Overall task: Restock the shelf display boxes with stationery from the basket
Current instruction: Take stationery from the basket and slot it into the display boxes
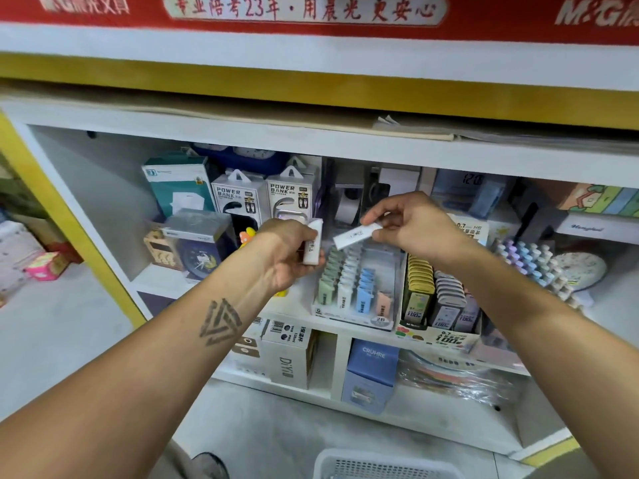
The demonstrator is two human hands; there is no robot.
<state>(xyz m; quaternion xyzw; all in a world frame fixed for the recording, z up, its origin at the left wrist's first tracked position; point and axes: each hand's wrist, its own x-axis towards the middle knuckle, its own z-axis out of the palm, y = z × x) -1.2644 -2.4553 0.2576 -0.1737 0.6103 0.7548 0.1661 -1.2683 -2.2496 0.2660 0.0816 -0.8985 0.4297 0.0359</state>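
My left hand (292, 254) is curled tight around a small white upright plastic case with a barcode (313, 244). My right hand (411, 224) pinches a second slim white case (354, 236) by its end, tilted, thumb and fingers closed on it. Both hover above the clear display box of green, white, blue and pink lead cases (356, 288) on the white shelf (294, 312). The white plastic mesh basket (377, 466) is cut off at the bottom edge; its contents are hidden.
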